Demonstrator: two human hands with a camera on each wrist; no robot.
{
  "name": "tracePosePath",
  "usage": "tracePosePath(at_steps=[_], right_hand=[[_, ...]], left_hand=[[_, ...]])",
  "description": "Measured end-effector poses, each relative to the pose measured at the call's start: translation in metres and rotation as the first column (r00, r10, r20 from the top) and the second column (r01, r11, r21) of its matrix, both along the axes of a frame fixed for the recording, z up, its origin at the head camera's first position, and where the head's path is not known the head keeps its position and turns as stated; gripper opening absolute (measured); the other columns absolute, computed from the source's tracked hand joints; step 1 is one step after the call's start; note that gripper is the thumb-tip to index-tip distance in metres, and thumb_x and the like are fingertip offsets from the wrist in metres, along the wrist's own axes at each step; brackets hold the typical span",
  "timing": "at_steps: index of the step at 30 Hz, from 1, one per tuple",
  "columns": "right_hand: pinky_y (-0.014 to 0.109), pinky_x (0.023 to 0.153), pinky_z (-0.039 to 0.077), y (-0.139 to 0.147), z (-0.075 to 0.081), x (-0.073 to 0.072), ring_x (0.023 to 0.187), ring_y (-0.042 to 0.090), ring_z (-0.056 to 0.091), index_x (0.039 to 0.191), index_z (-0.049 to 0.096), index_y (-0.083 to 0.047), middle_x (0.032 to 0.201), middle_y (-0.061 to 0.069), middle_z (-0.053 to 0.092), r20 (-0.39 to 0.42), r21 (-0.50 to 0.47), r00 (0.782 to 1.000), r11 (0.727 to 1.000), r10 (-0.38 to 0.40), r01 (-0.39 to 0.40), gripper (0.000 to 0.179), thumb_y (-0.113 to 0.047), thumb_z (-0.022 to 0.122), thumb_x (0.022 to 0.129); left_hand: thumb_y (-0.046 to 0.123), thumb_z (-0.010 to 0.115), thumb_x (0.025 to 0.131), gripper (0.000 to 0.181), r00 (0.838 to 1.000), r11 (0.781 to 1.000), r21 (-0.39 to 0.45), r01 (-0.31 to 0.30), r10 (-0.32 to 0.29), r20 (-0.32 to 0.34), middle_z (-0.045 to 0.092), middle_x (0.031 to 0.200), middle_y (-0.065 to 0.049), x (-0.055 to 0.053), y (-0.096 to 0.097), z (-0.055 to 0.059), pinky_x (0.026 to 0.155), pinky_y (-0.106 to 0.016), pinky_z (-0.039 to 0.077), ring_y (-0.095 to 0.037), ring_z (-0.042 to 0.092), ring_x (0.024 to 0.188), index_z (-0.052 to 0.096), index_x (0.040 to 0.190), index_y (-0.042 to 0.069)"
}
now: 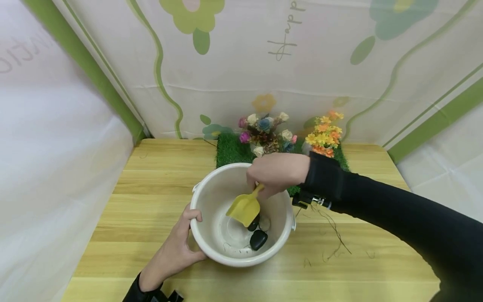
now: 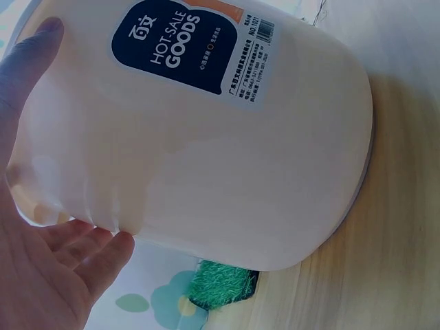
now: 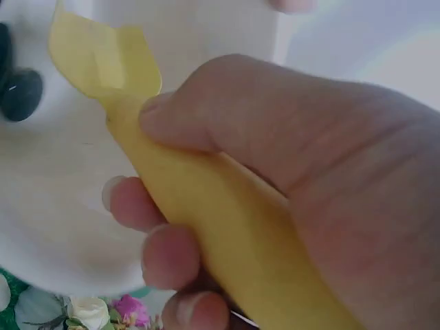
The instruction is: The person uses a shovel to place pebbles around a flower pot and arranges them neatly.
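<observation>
A white plastic bucket [image 1: 213, 209] stands on the table, opening upward. My left hand [image 1: 174, 251] grips its left side, fingertips hooked over the rim. In the left wrist view the thumb and fingers of that hand [image 2: 48, 278] lie against the bucket's labelled wall [image 2: 227, 172]. Inside the bucket, my right hand [image 1: 278, 171] holds a yellow toy shovel [image 1: 243, 209] by its handle, blade tilted down. Close beside the blade lie a black stone [image 1: 258, 240], another black stone [image 1: 253, 222] partly covered by it, and a pale stone [image 1: 265, 224]. Dark thin bits lie on the bucket floor.
Behind the bucket is a green artificial grass mat [image 1: 230, 151] with mixed roses [image 1: 266, 130] and orange-yellow flowers [image 1: 325, 134]. Thin dark strands [image 1: 336, 233] lie on the wooden table [image 1: 151, 201] at right. A printed curtain [image 1: 264, 75] hangs around the table.
</observation>
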State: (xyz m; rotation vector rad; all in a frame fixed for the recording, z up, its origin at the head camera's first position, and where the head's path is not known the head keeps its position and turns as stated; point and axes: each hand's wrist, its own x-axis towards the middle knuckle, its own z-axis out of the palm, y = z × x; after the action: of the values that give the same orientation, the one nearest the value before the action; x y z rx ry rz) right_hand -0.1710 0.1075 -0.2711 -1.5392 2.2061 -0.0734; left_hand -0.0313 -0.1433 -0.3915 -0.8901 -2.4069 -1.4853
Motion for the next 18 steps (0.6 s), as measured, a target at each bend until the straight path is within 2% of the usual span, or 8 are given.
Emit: tracePosePath(at_steps=[2, 6, 11, 18], right_hand=[[0.024, 0.048, 0.025, -0.007, -0.004, 0.003, 0.048, 0.007, 0.025, 0.059, 0.041, -0.019, 0.055, -0.007, 0.026, -0.041, 0.074, 0.999, 0.997, -0.012, 0.015, 0.027, -0.01, 0.061, 0.073], [0.024, 0.046, 0.022, -0.017, -0.011, 0.009, 0.047, 0.009, 0.019, 0.057, 0.034, -0.019, 0.054, -0.007, 0.019, -0.072, 0.189, 0.997, 0.981, -0.025, 0.038, 0.029, -0.007, 0.057, 0.07], [0.026, 0.048, 0.015, -0.024, -0.017, 0.013, 0.052, 0.011, 0.01, 0.058, 0.026, -0.016, 0.058, -0.004, 0.012, -0.099, 0.21, 0.995, 0.978, 0.017, 0.004, 0.033, 0.0, 0.054, 0.068], [0.026, 0.048, 0.017, -0.029, -0.024, 0.014, 0.054, 0.011, 0.014, 0.059, 0.027, -0.017, 0.06, -0.004, 0.015, -0.172, 0.262, 0.981, 0.964, 0.087, -0.039, 0.036, 0.001, 0.057, 0.066]], left_hand=[[0.019, 0.084, 0.061, 0.068, 1.0, 1.0, 0.0, 0.0, 0.0, -0.001, 0.032, 0.139, -0.012, 0.0, 0.0, 0.0, 0.084, -0.043, 0.045, -0.034, 0.04, 0.118, 0.033, 0.103, 0.008], [0.019, 0.084, 0.06, 0.068, 1.0, 1.0, 0.0, 0.002, -0.002, -0.002, 0.032, 0.139, -0.014, 0.0, -0.001, 0.0, 0.085, -0.044, 0.044, -0.04, 0.04, 0.117, 0.032, 0.103, 0.008], [0.019, 0.084, 0.06, 0.068, 1.0, 1.0, 0.0, 0.003, -0.003, 0.0, 0.032, 0.139, -0.016, -0.001, 0.0, 0.0, 0.084, -0.045, 0.045, -0.042, 0.04, 0.117, 0.032, 0.103, 0.008], [0.021, 0.085, 0.06, 0.069, 1.0, 1.0, -0.001, 0.001, -0.001, 0.004, 0.03, 0.139, -0.023, -0.001, 0.0, 0.0, 0.083, -0.047, 0.046, -0.043, 0.04, 0.117, 0.032, 0.103, 0.009]])
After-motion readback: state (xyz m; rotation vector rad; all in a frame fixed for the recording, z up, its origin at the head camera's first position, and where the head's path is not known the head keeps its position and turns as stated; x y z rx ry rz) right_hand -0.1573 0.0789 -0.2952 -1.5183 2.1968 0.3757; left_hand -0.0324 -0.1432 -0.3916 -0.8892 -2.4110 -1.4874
